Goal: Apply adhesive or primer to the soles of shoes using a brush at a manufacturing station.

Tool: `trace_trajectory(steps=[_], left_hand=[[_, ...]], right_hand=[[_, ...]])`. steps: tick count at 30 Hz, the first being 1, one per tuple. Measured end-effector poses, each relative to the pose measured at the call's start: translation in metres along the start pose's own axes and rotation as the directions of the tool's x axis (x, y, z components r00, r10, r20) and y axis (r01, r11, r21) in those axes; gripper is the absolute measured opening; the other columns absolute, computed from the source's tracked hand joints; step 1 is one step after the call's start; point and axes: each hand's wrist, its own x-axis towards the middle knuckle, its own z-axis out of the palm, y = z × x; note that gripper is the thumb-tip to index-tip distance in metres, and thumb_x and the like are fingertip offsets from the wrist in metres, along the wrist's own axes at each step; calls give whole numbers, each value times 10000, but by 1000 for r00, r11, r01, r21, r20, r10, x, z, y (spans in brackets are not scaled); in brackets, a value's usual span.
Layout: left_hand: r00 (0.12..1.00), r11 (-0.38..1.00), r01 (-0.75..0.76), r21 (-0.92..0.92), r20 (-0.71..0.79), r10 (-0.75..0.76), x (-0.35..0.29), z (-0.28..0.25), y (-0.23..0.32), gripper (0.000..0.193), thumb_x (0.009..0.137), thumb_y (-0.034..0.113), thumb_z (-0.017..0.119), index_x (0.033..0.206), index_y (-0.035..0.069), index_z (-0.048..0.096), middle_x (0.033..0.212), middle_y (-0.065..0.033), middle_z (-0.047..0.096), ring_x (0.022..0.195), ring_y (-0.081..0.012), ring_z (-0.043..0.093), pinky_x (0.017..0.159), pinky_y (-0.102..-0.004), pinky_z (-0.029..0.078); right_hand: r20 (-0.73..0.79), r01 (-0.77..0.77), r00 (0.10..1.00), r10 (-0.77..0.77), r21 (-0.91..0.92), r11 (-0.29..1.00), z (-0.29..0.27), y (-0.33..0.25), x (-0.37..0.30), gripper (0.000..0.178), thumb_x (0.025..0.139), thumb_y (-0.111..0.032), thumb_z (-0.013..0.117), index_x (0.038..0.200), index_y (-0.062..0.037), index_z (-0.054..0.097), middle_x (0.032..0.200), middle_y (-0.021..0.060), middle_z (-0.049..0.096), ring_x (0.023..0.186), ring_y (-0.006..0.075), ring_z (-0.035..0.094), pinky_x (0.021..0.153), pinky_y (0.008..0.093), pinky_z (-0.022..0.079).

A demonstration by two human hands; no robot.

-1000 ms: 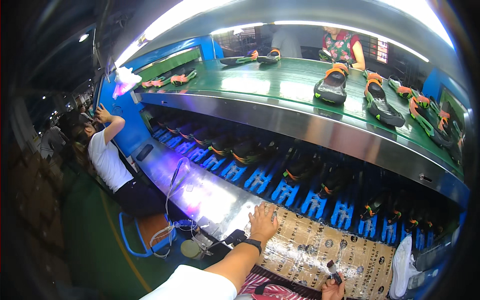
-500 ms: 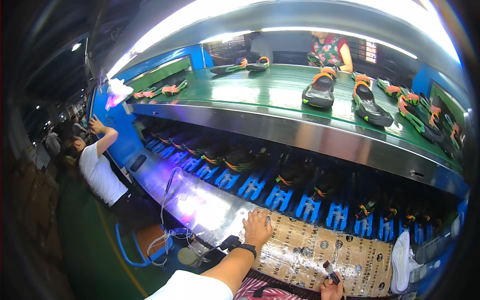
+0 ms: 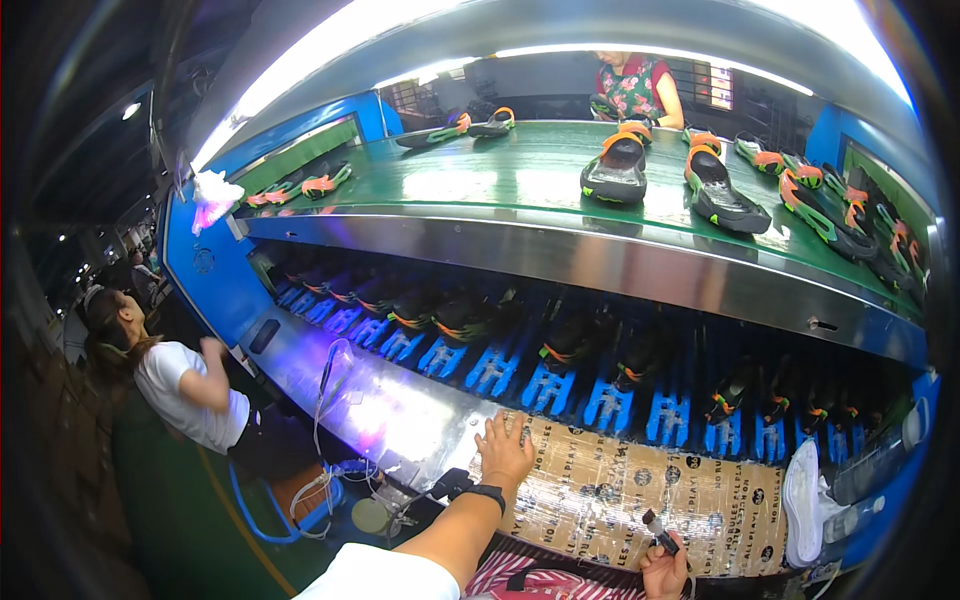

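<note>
My left hand lies with its fingers spread on the left end of a taped cardboard sheet, near the bare metal shelf. It holds nothing. At the lower right, my right hand is closed round a small brush. Its dark bristle head points up and away, over the cardboard. Beyond the sheet, dark shoes with orange and green trim rest on a row of blue holders; shadow hides much of them.
Above, a green conveyor belt carries several black-and-orange shoes behind a metal edge. White shoe soles stand at the right end. A co-worker is at the left by a blue-framed stool; another person stands beyond the belt.
The whole view has shifted slightly. The co-worker at the left has lowered a raised arm and moved back from the machine's side. My hands keep nearly the same places, the brush still held.
</note>
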Motion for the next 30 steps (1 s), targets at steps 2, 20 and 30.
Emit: trace_trajectory(steps=[2,20,30], left_hand=[[1000,1000,1,-17,-6,-1,0,-2,-2,491,840,334,413,1306,186,371,1382,-164,254,1279,-358,209,1002,-561,156],[999,1000,-13,-11,-40,13,2,-1,-6,477,835,330,428,1285,179,390,1364,-166,279,1266,-353,231,995,-566,169],[999,999,-13,-35,-40,11,7,-1,-12,486,830,323,444,1288,168,384,1362,-170,274,1266,-363,228,998,-564,168]], right_hand=[[10,-9,1000,9,2,1000,3,1,0,435,796,-327,593,1129,-57,518,918,66,547,755,171,446,644,290,362],[21,2,1000,-2,23,1000,4,5,1,309,817,-180,565,1084,-29,533,864,80,563,770,184,476,672,313,385],[41,-7,999,7,11,1000,17,10,4,304,813,-178,571,1069,-19,529,849,67,526,756,185,441,651,309,376]])
